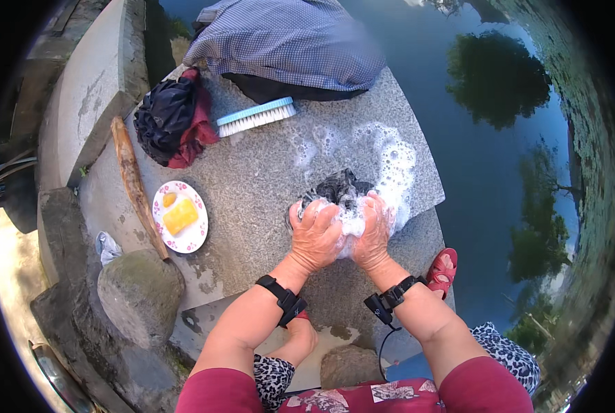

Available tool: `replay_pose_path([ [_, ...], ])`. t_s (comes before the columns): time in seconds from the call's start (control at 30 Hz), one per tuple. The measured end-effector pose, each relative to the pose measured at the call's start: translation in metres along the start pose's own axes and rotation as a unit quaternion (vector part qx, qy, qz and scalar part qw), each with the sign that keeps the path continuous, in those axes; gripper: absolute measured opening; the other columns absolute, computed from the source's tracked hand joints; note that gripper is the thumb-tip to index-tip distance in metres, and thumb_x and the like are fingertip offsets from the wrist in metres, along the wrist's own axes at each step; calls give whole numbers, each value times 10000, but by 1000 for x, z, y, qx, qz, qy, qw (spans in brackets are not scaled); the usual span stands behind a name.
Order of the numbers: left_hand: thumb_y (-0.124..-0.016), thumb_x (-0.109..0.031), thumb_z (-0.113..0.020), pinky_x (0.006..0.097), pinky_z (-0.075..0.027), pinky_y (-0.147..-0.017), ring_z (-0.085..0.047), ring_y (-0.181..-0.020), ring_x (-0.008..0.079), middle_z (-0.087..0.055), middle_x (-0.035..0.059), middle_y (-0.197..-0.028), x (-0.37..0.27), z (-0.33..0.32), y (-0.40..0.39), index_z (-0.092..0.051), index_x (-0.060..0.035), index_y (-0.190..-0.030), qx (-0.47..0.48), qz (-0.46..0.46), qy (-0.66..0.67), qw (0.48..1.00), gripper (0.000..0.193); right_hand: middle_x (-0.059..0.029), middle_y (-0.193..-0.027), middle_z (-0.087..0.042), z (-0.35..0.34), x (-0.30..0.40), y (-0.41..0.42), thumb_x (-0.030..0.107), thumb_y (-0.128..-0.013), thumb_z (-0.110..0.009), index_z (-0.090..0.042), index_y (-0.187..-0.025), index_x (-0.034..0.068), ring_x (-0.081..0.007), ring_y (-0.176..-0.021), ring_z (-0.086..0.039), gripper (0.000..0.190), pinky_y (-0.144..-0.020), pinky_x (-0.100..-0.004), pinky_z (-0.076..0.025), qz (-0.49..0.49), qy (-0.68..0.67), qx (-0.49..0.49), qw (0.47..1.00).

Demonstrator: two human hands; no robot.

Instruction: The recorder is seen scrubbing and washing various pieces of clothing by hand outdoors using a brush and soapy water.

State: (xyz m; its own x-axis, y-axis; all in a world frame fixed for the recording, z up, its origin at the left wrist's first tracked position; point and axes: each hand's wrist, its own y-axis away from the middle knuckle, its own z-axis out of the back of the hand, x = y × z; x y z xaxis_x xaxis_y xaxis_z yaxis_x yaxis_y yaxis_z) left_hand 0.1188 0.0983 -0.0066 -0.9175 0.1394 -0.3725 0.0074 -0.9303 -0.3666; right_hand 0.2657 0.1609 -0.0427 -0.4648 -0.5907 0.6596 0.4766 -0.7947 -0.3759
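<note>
Both of my hands press on a dark, soapy wet cloth (341, 186) on a grey granite slab (250, 180). My left hand (315, 232) grips its left side, with suds over the fingertips. On the right side, my right hand (373, 229) holds the same cloth, its fingers partly hidden by foam. White suds (396, 165) spread behind and right of the cloth. A blue scrub brush (256, 114) with white bristles lies farther back. Left of the hands, a flowered plate (199, 235) holds a yellow bar, apparently soap, and a smaller piece.
A checked cloth (286, 46) lies at the back, with dark and maroon cloths (170, 118) to its left. A wooden stick (134, 180) and a round boulder (139, 297) are at left. Water (483, 217) borders the slab's right edge. A crumpled plastic bag (107, 247) sits near the boulder.
</note>
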Motion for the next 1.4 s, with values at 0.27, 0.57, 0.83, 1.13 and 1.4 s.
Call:
replay_pose_path([
  [0.27,-730,-246,-628,451,-388,-815,-535,-963,328,-579,122,-996,28,-15,-58,-616,-61,-872,13,121,-14,992,233,-180,-996,-579,-11,-16,-76,212,-774,-620,-539,-1009,33,-409,-953,-528,307,-807,-483,-429,-81,65,86,991],
  [0.57,-820,-271,-627,468,-446,-813,-577,-935,314,-615,95,-904,62,-12,-121,-630,-66,-810,80,234,-12,969,205,-193,-996,-658,-24,-12,-156,164,-800,-586,-596,-1010,50,-396,-973,-593,240,-858,-485,-451,-228,105,131,959],
  [0.83,-732,-303,-752,435,-388,-1006,-474,-1217,387,-460,232,-1349,19,51,-95,-588,-53,-1177,-24,122,102,987,535,-180,-1225,-551,42,7,-96,140,-754,-654,-591,-884,31,-391,-1180,-488,181,-990,-512,-349,0,-29,75,997],
  [1.13,-748,-379,-705,559,-289,-965,-410,-1222,407,-540,106,-1286,-14,27,-35,-634,-98,-907,46,140,17,989,331,-204,-1339,-485,23,5,-36,225,-798,-603,-564,-1106,60,-459,-1294,-409,352,-1027,-580,-306,-10,-86,68,994],
  [1.4,-646,-301,-683,471,-345,-884,-508,-1038,305,-604,47,-1062,17,-3,-38,-624,-91,-836,-5,96,-1,995,289,-227,-1201,-529,-1,-12,-35,357,-689,-646,-576,-1084,-16,-442,-1157,-463,548,-964,-553,-353,-6,37,95,995],
])
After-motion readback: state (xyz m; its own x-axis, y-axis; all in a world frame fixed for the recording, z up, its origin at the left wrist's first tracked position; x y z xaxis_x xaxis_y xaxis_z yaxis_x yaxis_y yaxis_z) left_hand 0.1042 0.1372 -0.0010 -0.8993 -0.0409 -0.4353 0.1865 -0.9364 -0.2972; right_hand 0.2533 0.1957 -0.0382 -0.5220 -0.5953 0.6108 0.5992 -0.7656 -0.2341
